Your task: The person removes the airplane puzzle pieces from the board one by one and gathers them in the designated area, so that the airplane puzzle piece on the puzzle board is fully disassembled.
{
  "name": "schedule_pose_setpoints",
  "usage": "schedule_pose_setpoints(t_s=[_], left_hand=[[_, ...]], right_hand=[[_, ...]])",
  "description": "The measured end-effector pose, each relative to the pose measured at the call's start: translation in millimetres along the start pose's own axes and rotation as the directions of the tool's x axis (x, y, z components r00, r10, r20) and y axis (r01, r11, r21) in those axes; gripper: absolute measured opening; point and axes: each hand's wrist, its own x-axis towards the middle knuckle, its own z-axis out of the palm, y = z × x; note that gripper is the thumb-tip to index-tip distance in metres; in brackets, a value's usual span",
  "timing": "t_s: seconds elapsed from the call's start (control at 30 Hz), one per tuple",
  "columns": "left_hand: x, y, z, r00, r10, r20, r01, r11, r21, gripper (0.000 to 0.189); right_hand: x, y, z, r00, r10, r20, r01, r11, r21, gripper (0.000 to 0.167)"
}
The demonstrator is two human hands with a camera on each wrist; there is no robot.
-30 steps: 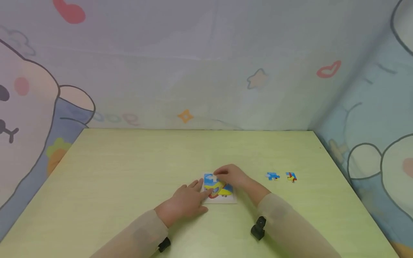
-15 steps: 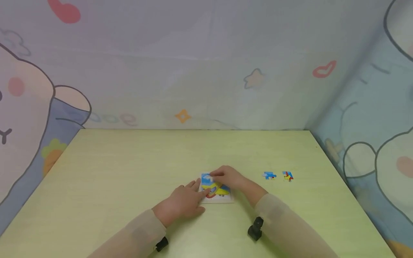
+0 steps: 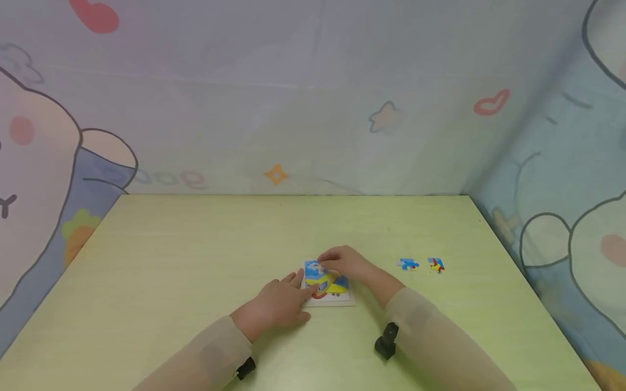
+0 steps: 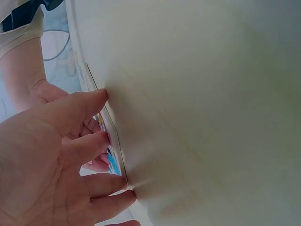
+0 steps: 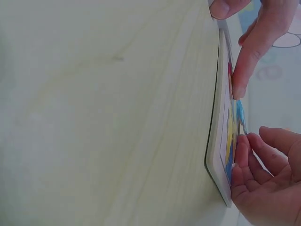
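Observation:
A small jigsaw puzzle board (image 3: 329,304) with a pale border lies flat on the table. Its picture has a yellow aircraft on blue sky. My left hand (image 3: 280,304) rests at the board's left side, fingers extended, index fingertip pressing on the picture. Over the board's upper right is my right hand (image 3: 348,263), fingers bent. In the right wrist view, its fingertips pinch a blue puzzle piece (image 5: 241,115), which stands tilted above the picture. That hand hides the board's upper right corner.
Two loose puzzle pieces lie to the right of the board: a mostly blue one (image 3: 408,264) and a blue, red and yellow one (image 3: 436,265). Printed cloth walls (image 3: 313,108) rise behind the table and along its sides.
My right hand shifts slightly at the board's upper right, still pinching the piece. The left hand stays on the board. The whole head view has drifted a little.

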Motion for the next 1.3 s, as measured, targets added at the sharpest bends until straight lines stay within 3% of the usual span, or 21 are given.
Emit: schedule_pose_setpoints(t_s=[0.3,0.7,1.07,1.3], left_hand=[[-0.3,-0.1,-0.3,1.000,-0.001,-0.003,0.001,1.000,0.003,0.061],[-0.1,2.0,-1.7,1.000,-0.005,0.001,0.005,1.000,0.007,0.061],[-0.5,3.3,-3.4,1.000,-0.013,-0.006,0.013,1.000,0.010,0.060],[-1.2,3.6,-2.1,1.000,-0.017,-0.001,0.017,1.000,0.007,0.060]], right_hand=[[14.4,-5.9,2.6,0.999,0.040,-0.018,-0.039,0.999,0.024,0.021],[19.8,-0.3,2.6,0.998,0.018,-0.054,-0.016,0.999,0.030,0.014],[7.9,8.8,-13.7,0.995,0.023,-0.101,-0.015,0.997,0.074,0.013],[-2.0,19.9,-20.8,0.993,-0.034,-0.111,0.044,0.995,0.090,0.015]])
